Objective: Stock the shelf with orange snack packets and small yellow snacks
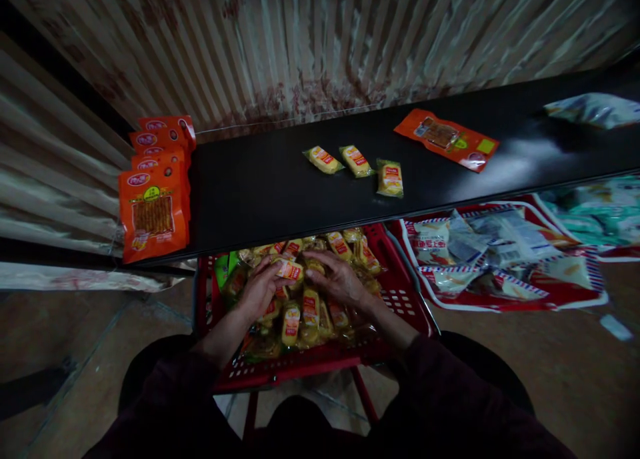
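Left hand (261, 285) is extending forward over the red basket (320, 367), wrist angling inward, its grip pinching 1 yellow wrapped snack (289, 270) just above the heap of similar packets (310, 309). Right hand (343, 280) is arching just beside it, fingers curling, palm facing inward; cannot tell whether its grip is holding anything. 3 matching snacks (356, 161) are lying on the black tabletop (250, 185).

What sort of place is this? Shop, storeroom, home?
Likely a small shop or its stocking area, though no sign or till shows. Matching orange snack packets overlap in a row on a black shelf, and a red shopping-style basket holds many identical wrapped yellow snacks.
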